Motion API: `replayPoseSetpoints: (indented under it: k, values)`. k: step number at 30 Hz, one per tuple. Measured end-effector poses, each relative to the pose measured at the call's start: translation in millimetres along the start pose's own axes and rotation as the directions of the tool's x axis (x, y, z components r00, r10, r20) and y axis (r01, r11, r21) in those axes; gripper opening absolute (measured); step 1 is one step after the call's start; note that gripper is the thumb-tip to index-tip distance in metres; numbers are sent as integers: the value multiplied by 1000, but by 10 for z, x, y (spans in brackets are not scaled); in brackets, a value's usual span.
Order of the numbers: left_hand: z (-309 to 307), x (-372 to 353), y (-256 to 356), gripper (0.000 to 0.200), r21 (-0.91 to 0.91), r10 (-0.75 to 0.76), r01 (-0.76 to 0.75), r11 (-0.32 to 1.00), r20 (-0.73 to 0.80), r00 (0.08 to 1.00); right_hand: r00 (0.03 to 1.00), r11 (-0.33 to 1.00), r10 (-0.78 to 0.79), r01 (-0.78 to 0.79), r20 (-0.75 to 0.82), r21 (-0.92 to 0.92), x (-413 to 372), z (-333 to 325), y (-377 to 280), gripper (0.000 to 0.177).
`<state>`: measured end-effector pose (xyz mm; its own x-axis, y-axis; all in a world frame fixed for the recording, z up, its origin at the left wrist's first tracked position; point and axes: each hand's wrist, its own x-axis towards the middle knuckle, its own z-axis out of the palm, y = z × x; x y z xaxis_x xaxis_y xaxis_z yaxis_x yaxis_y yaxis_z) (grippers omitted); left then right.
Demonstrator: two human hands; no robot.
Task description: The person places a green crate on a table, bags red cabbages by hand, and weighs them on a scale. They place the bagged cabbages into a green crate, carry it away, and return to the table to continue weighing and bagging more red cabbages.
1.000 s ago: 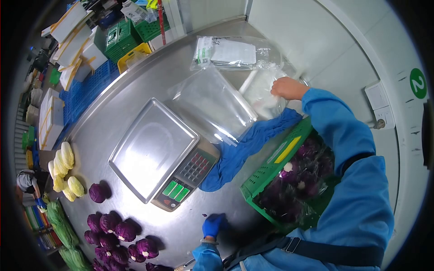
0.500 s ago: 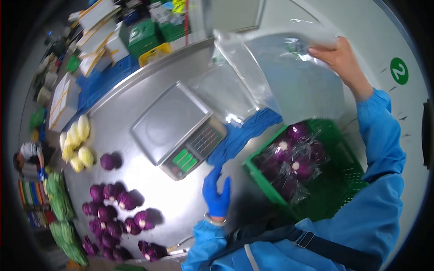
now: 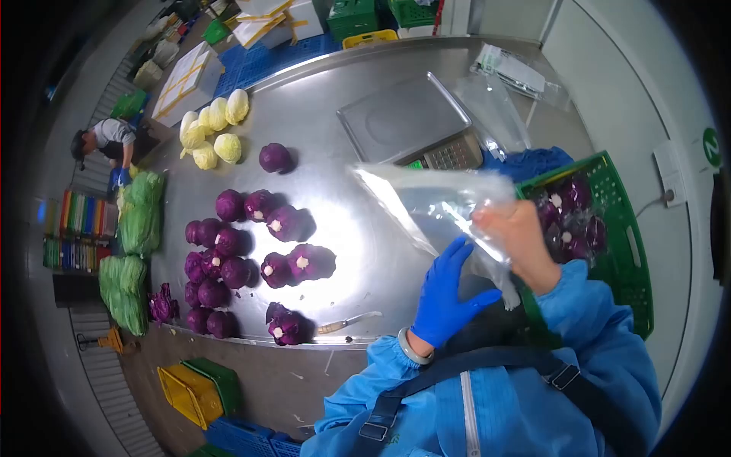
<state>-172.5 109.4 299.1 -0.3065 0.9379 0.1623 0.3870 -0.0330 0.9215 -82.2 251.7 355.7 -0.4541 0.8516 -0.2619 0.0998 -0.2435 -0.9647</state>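
My bare right hand, slightly blurred, is closed on a clear plastic bag that spreads out to the left over the steel table. Just below the bag, my left hand wears a blue glove, its thumb and fingers apart and the fingertips close to the bag's lower edge. Behind the bag stands a weighing scale, its keypad partly covered. Several red cabbages lie loose across the table to the left. A green crate at my right holds red cabbages in clear wrap.
A small knife lies near the table's front edge. Pale napa cabbages sit at the back left, and green wrapped vegetables at the far left. More clear bags and a blue cloth lie beside the scale. Another person stoops beyond.
My right hand has brought the plastic bag down and left, in front of me. My left hand has come up beside it. The view has swung left.
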Motion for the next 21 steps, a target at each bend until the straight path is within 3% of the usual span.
replayPoseSetpoints:
  k: [2, 5, 9, 11, 14, 16, 18, 21]
  values:
    - [-16, -165, -77, 81, -280, -94, 101, 955, 40, 995, 996, 998, 70, -69, -59, 13, -215, 185, 201, 24]
    - [-53, -398, -289, 79, -177, -148, 186, 967, 208, 967, 995, 977, -2, -19, -97, -214, -516, 300, 310, 26]
    - [-137, -635, -721, 78, -308, -229, 304, 902, 257, 939, 980, 945, -133, 81, -146, -318, -683, 548, 931, 31]
    - [-49, -887, -1166, 72, -361, -249, 305, 881, 195, 949, 990, 908, 41, -94, -135, -408, -675, 761, 1184, 35]
    - [52, -1403, -1817, 64, -502, -425, 457, 734, 186, 886, 996, 873, 67, -29, 62, -487, -645, 1031, 1893, 41]
    - [23, -1641, -2085, 59, -396, -480, 538, 744, 244, 843, 956, 815, 143, 33, 257, -578, -648, 1148, 2157, 45]
    - [94, -1906, -2361, 51, -442, -491, 514, 735, 177, 853, 941, 804, 104, 111, 322, -584, -684, 1202, 2305, 51]
    - [49, -2143, -2471, 51, -555, -574, 648, 522, 334, 748, 887, 854, 39, 209, 460, -476, -680, 1152, 2469, 49]
